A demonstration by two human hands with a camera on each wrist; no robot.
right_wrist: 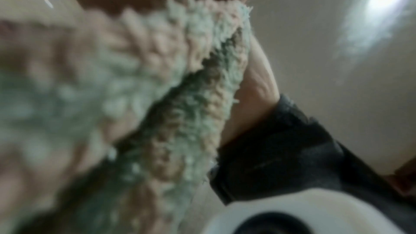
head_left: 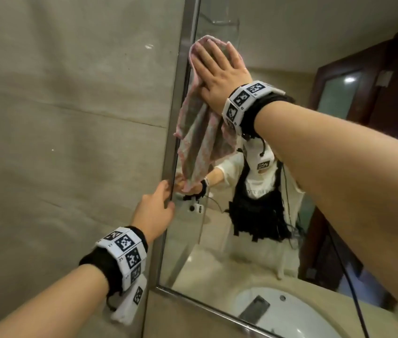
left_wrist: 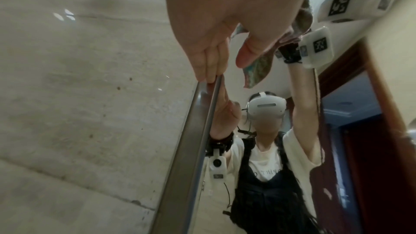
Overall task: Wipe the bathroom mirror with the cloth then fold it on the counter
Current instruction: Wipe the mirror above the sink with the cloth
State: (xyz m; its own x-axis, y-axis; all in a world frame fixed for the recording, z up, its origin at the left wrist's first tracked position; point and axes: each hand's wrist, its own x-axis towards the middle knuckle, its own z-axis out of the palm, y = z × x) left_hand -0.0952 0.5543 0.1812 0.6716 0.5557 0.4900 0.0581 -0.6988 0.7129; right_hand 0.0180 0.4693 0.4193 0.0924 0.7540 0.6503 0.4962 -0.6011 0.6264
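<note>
Right forearm, bare, nearest the head camera, reaching up and leftward across the view.

Right hand (head_left: 217, 69): fingers straight and spread, palm flat, pressing the cloth to the glass; nothing gripped.

Fluffy pink-and-pale-green towelling cloth (head_left: 200, 132): upper part pinned under the right palm near the mirror's upper left edge; the rest hangs loose below the wrist, long axis vertical, its lower tip near the left hand.

Left hand (head_left: 154, 211): lower down, fingertips (left_wrist: 208, 76) resting on the frame, thumb apart; holds nothing.

Large wall mirror with brushed-metal frame (head_left: 168, 152): glass extends rightward and downward from the cloth, so the unwiped run probably lies that way. The right hand is the nearer one.

Beige counter with white oval basin (head_left: 290, 313): below the mirror; folding not yet begun.
</note>
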